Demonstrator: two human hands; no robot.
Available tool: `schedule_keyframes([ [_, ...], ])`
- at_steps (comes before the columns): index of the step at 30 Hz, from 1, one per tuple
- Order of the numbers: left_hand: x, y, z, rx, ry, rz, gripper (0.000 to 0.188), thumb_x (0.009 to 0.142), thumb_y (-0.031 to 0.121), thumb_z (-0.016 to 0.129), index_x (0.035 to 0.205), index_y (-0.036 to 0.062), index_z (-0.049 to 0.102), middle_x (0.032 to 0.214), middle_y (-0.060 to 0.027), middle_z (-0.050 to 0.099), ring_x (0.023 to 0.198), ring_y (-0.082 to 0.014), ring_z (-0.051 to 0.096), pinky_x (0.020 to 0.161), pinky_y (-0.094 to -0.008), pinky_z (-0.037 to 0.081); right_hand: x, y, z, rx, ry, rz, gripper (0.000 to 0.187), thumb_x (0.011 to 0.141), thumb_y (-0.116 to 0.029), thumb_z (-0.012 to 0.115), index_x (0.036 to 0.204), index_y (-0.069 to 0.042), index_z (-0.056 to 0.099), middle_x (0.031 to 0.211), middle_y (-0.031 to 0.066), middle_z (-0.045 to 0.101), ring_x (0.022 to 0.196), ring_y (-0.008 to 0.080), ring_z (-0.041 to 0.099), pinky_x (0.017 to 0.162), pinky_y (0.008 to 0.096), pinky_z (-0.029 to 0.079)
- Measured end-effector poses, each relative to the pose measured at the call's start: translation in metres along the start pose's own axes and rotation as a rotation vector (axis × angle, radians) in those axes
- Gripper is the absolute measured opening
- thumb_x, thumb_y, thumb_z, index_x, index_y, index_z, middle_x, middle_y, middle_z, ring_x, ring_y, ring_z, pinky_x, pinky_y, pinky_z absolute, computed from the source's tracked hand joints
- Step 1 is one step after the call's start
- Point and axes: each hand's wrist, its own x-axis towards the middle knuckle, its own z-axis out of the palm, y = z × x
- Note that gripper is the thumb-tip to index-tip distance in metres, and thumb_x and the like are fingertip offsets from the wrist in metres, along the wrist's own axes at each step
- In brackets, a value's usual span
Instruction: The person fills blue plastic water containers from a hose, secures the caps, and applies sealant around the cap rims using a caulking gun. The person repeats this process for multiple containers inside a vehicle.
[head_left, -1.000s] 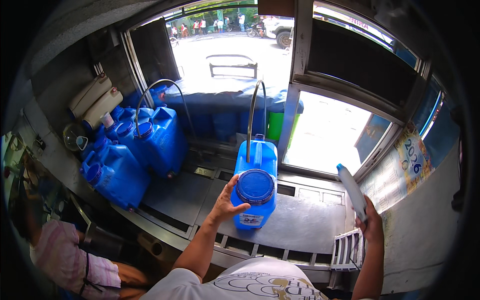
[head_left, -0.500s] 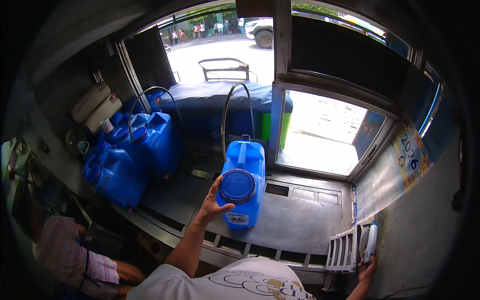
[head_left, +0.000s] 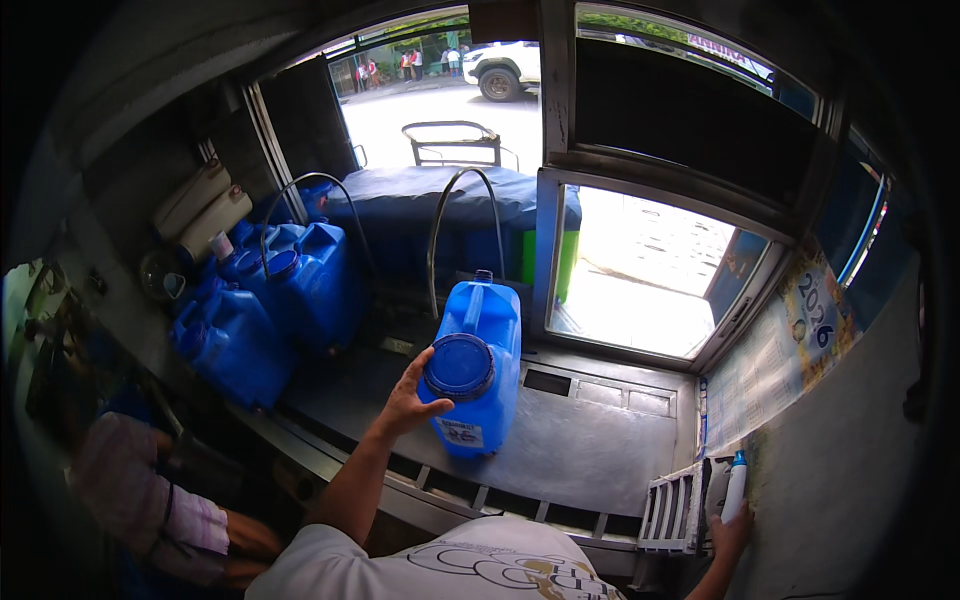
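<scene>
Jug: blue plastic boxy jug (head_left: 500,368), round blue screw lid (head_left: 460,365), standing on grey metal counter (head_left: 600,430).
Left hand (head_left: 404,402): left of jug, thumb and fingers apart along lid rim; light, even pressure probably steadies best.
Right hand (head_left: 731,532): right of jug, fingers clamped round slim white blue-capped bottle (head_left: 736,490); grip looks low, so best tilt little, clear of white slatted rack (head_left: 672,512).
</scene>
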Motion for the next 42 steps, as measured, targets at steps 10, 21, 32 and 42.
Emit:
schedule_keyframes([
  [10, 0.02, 0.008, -0.011, 0.424, -0.113, -0.032, 0.127, 0.055, 0.076, 0.082, 0.151, 0.0119, 0.028, 0.137, -0.0259, 0.05, 0.128, -0.0415, 0.052, 0.109, -0.0487, 0.043, -0.045, -0.293, -0.271, -0.223, -0.086, -1.316, 0.07, 0.081, -0.031, 0.081, 0.141, -0.014, 0.051, 0.129, 0.0168, 0.063, 0.119, 0.0332, 0.062, 0.103, 0.0464, 0.049],
  [21, 0.011, -0.013, 0.015, 0.344, 0.098, 0.019, 0.124, 0.053, 0.07, 0.086, 0.15, 0.0157, 0.032, 0.142, -0.0221, 0.045, 0.134, -0.0386, 0.047, 0.11, -0.0486, 0.043, -0.066, -0.454, -0.001, 1.019, -0.289, -1.166, 0.065, 0.09, -0.042, 0.072, 0.139, -0.006, 0.052, 0.132, 0.0186, 0.059, 0.118, 0.0285, 0.06, 0.103, 0.0416, 0.045],
  [32, 0.015, -0.021, -0.038, 0.135, -0.038, -0.031, 0.12, 0.054, 0.07, 0.086, 0.149, 0.0163, 0.038, 0.144, -0.0214, 0.049, 0.137, -0.0391, 0.044, 0.114, -0.0513, 0.034, -0.098, -0.457, 0.075, 0.85, -0.517, -0.878, 0.068, 0.089, -0.046, 0.069, 0.138, -0.002, 0.052, 0.135, 0.025, 0.056, 0.122, 0.0321, 0.059, 0.102, 0.0398, 0.047],
  [42, 0.026, -0.031, -0.021, 0.196, -0.09, 0.031, 0.129, 0.049, 0.056, 0.095, 0.154, 0.0187, 0.031, 0.144, -0.0237, 0.047, 0.137, -0.0392, 0.043, 0.114, -0.0503, 0.036, -0.101, -0.483, 0.099, 0.996, -0.321, -1.04, 0.06, 0.09, -0.041, 0.07, 0.133, -0.001, 0.057, 0.124, 0.0213, 0.063, 0.119, 0.0287, 0.06, 0.101, 0.0414, 0.047],
])
